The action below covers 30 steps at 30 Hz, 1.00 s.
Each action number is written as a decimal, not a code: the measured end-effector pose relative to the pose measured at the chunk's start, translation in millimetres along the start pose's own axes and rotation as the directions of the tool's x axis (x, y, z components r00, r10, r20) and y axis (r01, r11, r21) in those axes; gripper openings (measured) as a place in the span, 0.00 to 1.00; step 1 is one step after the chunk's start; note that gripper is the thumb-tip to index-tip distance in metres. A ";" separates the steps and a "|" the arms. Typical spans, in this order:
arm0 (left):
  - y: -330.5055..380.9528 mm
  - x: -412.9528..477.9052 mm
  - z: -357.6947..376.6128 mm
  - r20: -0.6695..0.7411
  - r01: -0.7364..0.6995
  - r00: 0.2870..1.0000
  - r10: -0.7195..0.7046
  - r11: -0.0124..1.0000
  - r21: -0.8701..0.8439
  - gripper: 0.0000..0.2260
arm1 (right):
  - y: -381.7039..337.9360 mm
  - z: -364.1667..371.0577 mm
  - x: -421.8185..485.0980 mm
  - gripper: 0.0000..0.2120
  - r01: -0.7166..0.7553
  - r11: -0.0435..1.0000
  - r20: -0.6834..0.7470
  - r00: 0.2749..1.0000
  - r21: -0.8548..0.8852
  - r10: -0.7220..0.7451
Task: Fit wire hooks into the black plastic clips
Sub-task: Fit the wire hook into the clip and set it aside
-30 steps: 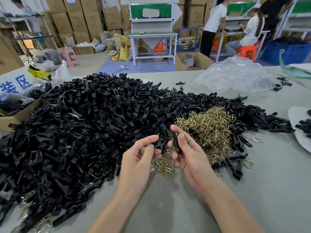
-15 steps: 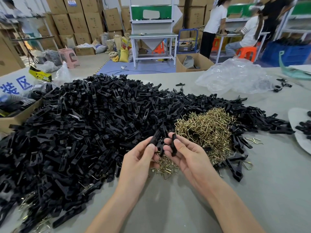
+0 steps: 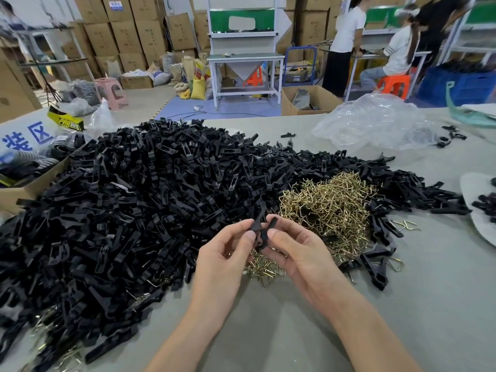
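Observation:
A huge heap of black plastic clips (image 3: 128, 205) covers the left and middle of the grey table (image 3: 429, 304). A mound of brass wire hooks (image 3: 324, 208) lies right of centre, with more hooks under my hands. My left hand (image 3: 225, 256) pinches one black clip half (image 3: 258, 220) between thumb and forefinger. My right hand (image 3: 292, 248) pinches a second black clip half (image 3: 269, 229) right beside it; the two pieces touch in a V above the hooks. Whether a wire hook is between them cannot be made out.
A crumpled clear plastic bag (image 3: 375, 124) lies at the back right. A cardboard box (image 3: 24, 189) stands at the left edge, a white tray (image 3: 480, 221) with clips at the right edge. Loose hooks (image 3: 405, 225) and clips (image 3: 375, 267) lie right of my hands. People work at benches behind.
Both hands have lifted slightly and drawn together. The two clip pieces, held apart a second ago, now meet between my fingertips.

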<state>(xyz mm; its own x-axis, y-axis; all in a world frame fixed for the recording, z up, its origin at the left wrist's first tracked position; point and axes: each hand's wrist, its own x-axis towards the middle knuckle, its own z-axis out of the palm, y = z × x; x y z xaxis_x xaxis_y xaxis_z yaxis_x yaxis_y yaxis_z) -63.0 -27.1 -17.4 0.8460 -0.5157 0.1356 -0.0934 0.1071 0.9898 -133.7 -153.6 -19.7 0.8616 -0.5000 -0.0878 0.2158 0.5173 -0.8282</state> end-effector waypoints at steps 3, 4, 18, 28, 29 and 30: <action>-0.7 -0.4 0.6 -0.002 -0.023 1.000 0.024 0.999 0.035 0.08 | 0.2 -0.7 0.2 0.10 0.005 1.000 0.004 1.000 -0.001 -0.005; -1.1 -0.1 0.5 0.000 -0.030 1.000 0.030 0.999 0.040 0.08 | 0.3 -0.9 0.3 0.11 0.007 1.000 0.002 1.000 -0.002 -0.007; -3.1 -3.7 -0.3 0.039 -0.210 0.977 0.209 0.922 0.326 0.08 | 0.7 -4.3 0.7 0.15 0.033 0.999 -0.020 0.999 0.007 -0.033; -12.7 -2.3 1.2 0.073 -0.307 0.948 0.311 0.823 0.478 0.13 | 1.5 -5.0 1.1 0.16 0.088 0.996 0.012 0.996 0.006 -0.088; -12.9 -1.9 1.3 0.054 -0.276 0.958 0.281 0.858 0.434 0.12 | 2.3 -3.9 1.3 0.18 0.104 0.994 0.015 0.995 -0.029 -0.103; -12.5 -1.6 1.4 0.039 -0.231 0.972 0.233 0.903 0.362 0.11 | 2.8 -2.7 0.7 0.20 0.115 0.990 0.024 0.993 -0.081 -0.114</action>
<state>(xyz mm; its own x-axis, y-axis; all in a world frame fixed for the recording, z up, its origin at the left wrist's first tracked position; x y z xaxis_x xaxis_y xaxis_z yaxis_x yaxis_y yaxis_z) -63.9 -28.8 -30.0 0.7800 -0.5088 0.3643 -0.4702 -0.0922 0.8777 -133.8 -154.4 -23.6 0.8422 -0.5388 0.0204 0.2759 0.3980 -0.8749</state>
